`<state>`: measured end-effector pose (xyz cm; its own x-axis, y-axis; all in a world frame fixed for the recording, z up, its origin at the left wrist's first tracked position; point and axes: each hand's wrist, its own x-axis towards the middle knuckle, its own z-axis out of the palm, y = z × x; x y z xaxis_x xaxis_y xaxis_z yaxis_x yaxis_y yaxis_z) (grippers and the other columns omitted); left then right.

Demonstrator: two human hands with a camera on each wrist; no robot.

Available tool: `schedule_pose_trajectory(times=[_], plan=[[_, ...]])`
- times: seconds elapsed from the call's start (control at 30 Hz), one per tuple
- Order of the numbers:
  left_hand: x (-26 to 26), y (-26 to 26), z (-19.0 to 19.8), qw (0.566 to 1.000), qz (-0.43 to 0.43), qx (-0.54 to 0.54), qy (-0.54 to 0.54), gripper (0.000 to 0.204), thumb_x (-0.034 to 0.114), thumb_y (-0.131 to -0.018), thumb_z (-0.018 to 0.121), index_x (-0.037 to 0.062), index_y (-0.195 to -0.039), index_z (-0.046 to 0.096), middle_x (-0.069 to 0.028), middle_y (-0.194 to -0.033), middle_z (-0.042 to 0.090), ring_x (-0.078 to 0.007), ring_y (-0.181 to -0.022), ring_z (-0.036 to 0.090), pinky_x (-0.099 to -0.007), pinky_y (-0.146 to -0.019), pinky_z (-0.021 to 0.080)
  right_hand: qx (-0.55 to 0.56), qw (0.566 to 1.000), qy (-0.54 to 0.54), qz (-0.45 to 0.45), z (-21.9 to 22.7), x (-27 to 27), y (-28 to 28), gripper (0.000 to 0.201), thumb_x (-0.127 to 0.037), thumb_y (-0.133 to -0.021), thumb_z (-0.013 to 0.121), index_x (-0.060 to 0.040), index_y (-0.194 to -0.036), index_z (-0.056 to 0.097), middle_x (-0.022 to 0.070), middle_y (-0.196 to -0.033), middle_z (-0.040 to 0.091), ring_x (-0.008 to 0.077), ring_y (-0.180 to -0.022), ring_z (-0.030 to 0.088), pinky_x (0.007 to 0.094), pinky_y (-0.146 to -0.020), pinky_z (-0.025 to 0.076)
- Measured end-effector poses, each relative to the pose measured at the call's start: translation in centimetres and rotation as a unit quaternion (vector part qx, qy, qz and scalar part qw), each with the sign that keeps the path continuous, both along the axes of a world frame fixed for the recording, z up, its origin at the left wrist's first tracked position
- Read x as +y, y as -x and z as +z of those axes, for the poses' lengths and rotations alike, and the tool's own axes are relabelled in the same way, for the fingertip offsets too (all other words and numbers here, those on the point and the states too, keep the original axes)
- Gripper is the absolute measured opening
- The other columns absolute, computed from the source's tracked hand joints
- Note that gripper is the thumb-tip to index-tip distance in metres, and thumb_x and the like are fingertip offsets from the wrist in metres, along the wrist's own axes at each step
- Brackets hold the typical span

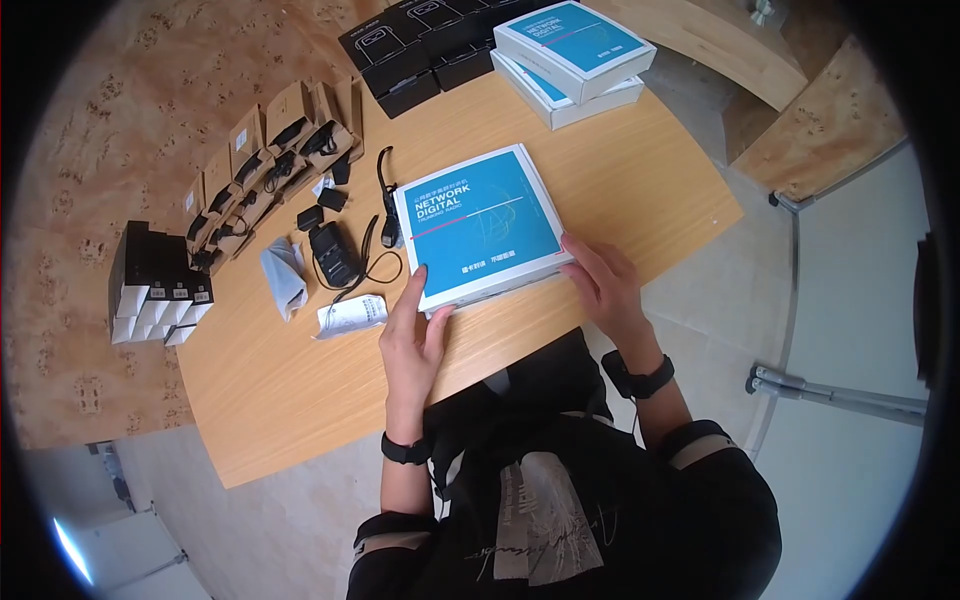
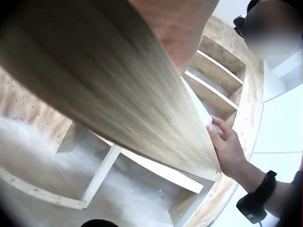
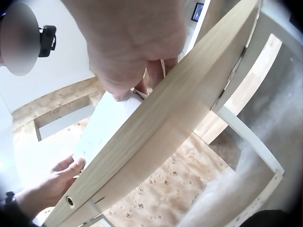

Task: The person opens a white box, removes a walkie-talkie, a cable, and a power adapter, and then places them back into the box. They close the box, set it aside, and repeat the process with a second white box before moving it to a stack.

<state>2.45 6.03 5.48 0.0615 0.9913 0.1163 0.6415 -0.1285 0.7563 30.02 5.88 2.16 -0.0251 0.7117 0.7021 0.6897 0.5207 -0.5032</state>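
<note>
A flat blue-and-white cardboard box (image 1: 485,225), printed "NETWORK DIGITAL", lies on the wooden table in front of the person. My left hand (image 1: 410,350) holds its near left corner, thumb at the front side and a finger along the top edge. At the near right corner my right hand (image 1: 608,290) grips the box between thumb and fingers. In the right wrist view the white side of the box (image 3: 106,125) shows between both hands, above the table edge. A black two-way radio (image 1: 335,255) lies left of the box, with a black cable (image 1: 389,215) between them.
Two similar blue boxes (image 1: 575,45) are stacked at the back right, beside black boxes (image 1: 400,50). Brown packets with cables (image 1: 265,150) line the left edge. Plastic-wrapped pieces (image 1: 285,278) and a white packet (image 1: 350,316) lie near the radio. Black-and-white boxes (image 1: 155,285) stand far left.
</note>
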Motion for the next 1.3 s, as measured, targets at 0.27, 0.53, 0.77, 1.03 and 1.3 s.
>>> schedule_pose_trajectory(times=[0.27,0.53,0.77,1.03,1.3], plan=[[-0.2,0.4,0.3,0.984,-0.064,0.062,-0.157,0.054,0.012,-0.087,0.078,0.0019,-0.138,0.059,-0.0261,-0.143,0.055,-0.0415,-0.136,0.051,-0.0452,-0.112,0.042,0.022,0.999,0.03,0.005,-0.7,-0.1,0.3,0.031,-0.007,-0.087,0.075,-0.0007,-0.117,0.069,0.0146,-0.121,0.071,0.0301,-0.097,0.072,0.0364,-0.08,0.058],[-1.3,1.3,1.7,0.957,-0.1,0.15,-0.227,0.039,0.002,-0.088,0.072,0.0029,-0.127,0.068,-0.0192,-0.138,0.061,-0.0375,-0.133,0.055,-0.0456,-0.109,0.046,0.066,0.997,0.047,0.021,-0.7,0.0,0.2,0.033,-0.002,-0.086,0.075,-0.001,-0.118,0.069,0.0152,-0.122,0.071,0.0308,-0.098,0.072,0.0346,-0.081,0.058],[-0.9,1.7,3.9,0.934,-0.143,0.211,-0.249,0.029,-0.005,-0.083,0.072,0.0002,-0.112,0.074,-0.0154,-0.12,0.072,-0.033,-0.122,0.065,-0.0443,-0.102,0.05,0.068,0.996,0.053,0.026,-1.0,-0.1,0.1,0.037,-0.001,-0.085,0.076,-0.0021,-0.121,0.069,0.0154,-0.122,0.071,0.0303,-0.098,0.072,0.0347,-0.081,0.058],[-0.8,1.4,2.9,0.939,-0.116,0.189,-0.264,0.026,-0.006,-0.083,0.073,0.0009,-0.108,0.075,-0.0149,-0.116,0.074,-0.0316,-0.112,0.068,-0.0412,-0.096,0.052,0.067,0.996,0.047,0.03,-1.2,0.0,0.0,0.036,-0.001,-0.086,0.076,-0.0018,-0.122,0.069,0.0153,-0.122,0.072,0.0296,-0.099,0.072,0.0348,-0.082,0.059],[-1.4,1.1,1.7,0.948,-0.085,0.155,-0.265,0.026,-0.004,-0.084,0.074,0.0009,-0.109,0.076,-0.0155,-0.115,0.074,-0.031,-0.107,0.07,-0.0408,-0.094,0.053,0.073,0.996,0.05,0.029,-1.2,-0.1,0.0,0.036,-0.001,-0.086,0.076,-0.0019,-0.121,0.069,0.0152,-0.121,0.072,0.0295,-0.099,0.072,0.0338,-0.081,0.059]])
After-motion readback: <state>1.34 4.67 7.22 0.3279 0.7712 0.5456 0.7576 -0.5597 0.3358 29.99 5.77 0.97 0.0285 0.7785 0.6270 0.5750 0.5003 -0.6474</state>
